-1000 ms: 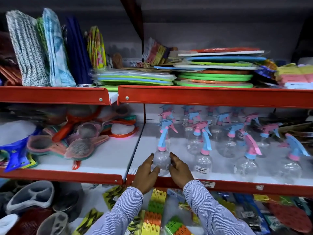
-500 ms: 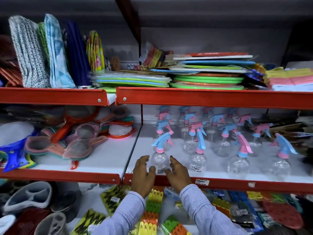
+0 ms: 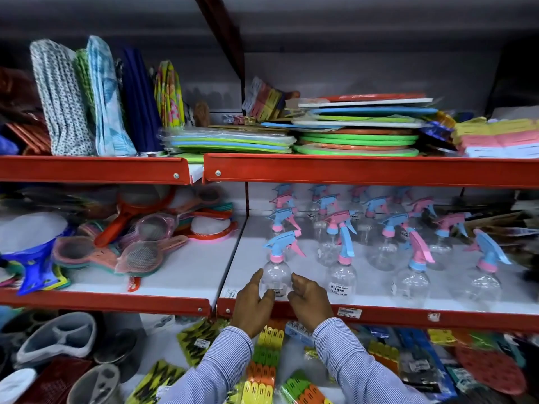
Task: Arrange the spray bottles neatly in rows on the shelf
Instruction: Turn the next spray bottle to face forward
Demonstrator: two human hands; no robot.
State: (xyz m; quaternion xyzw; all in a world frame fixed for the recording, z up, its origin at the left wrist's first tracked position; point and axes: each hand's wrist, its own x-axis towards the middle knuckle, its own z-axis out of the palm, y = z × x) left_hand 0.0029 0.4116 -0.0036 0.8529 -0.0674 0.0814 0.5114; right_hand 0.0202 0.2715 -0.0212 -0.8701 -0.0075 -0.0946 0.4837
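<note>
White "35.00" sticker on bottle

1. We see our left hand and right hand cupping a clear spray bottle at the shelf front.
2. More bottles stand behind and rightward.
3. Strainers lie left.

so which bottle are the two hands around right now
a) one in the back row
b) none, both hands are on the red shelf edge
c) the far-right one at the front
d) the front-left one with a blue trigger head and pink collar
d: the left hand and right hand flank the clear body of the front-left spray bottle, which has a blue trigger head and pink collar, at the front of the shelf.
</note>
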